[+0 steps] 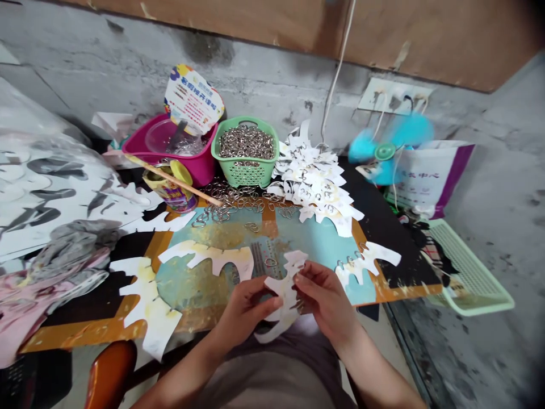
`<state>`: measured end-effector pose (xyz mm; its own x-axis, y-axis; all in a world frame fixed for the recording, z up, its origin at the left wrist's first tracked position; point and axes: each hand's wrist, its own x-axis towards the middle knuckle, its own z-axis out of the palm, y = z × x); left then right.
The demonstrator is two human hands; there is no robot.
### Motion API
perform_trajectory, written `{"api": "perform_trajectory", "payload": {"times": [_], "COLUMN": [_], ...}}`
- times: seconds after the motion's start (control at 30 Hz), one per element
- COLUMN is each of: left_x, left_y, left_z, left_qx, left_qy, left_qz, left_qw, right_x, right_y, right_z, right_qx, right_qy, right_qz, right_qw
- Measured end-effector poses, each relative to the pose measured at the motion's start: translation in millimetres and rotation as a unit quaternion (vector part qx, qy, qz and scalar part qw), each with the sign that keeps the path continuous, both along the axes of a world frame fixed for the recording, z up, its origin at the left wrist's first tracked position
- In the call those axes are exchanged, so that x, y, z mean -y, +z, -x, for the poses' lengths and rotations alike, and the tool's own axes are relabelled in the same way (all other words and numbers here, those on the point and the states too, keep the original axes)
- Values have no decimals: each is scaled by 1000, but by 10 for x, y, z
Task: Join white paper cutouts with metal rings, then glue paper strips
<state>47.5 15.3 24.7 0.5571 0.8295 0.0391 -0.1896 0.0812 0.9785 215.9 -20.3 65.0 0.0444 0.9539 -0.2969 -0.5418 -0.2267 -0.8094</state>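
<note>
Both of my hands hold one white cut-out card piece (284, 295) just above the near edge of the low table (383, 287). My left hand (247, 309) pinches its lower left side with the thumb on top. My right hand (326, 295) grips its right side, fingers curled round it. Similar white cut-outs lie on the table: a long one (213, 255) just beyond my left hand, one with metal rings (366, 261) to the right, and a pile (317, 184) further back. Loose metal rings (232, 204) are scattered in the middle.
A green basket (246, 150) full of metal rings stands at the back, beside a pink tub (187, 159) with a printed hand fan. A blue fan (389, 147) spins at the right. A pale green tray (472, 272) sits at the table's right edge. Cloth and printed sheets (51, 193) lie at the left.
</note>
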Motion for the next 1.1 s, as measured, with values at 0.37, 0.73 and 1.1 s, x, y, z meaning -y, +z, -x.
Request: {"api": "perform_trajectory", "payload": {"times": [0.37,0.73,1.1], "left_x": [72,28,-189], "left_y": [37,-84,9], "left_z": [-67,-804,-722], "left_qx": [-121,-357,-297], "left_qy": [-8,-98,-145], "left_qz": [-127,-566,-635], "left_qw": [984,736,698], "right_x": [-1085,-1840,-317], "right_y": [974,55,-68], "right_z": [-1279,-1654,-1734], "right_qx": [507,678,648], "right_qy": [-374,-74,25], "right_qz": [-340,-275,-229], "right_qw": [698,677,726]}}
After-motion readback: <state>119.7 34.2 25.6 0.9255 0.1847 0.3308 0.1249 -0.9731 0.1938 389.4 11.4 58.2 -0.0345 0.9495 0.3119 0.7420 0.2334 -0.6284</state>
